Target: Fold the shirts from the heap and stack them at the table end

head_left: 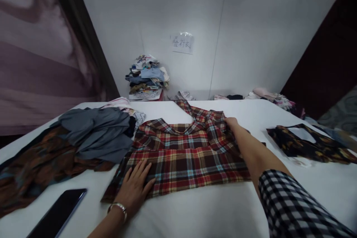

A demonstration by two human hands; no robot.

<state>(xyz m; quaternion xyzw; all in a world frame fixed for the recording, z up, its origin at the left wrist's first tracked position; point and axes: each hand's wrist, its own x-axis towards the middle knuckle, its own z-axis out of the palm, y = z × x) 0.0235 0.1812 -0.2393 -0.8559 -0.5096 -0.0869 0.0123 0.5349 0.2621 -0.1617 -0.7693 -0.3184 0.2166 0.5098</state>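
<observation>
A plaid shirt point(181, 165) in red, brown and yellow lies partly folded on the white table point(212, 212). My left hand point(136, 180) rests flat on its lower left part, fingers spread, a silver bangle at the wrist. Farther off, my right hand point(231, 122) is at the shirt's upper right, by the bunched collar and sleeve. Its fingers look closed on the plaid cloth, though they are partly hidden by the hand itself. One strip of the shirt reaches up and left toward the table's far edge.
Grey cloth point(103, 134) and brown patterned cloth point(44, 160) are heaped on the left. A phone point(58, 212) lies at the front left. A dark floral garment point(295, 145) lies on the right. Stacked clothes point(147, 78) stand against the wall below a paper sign point(182, 42).
</observation>
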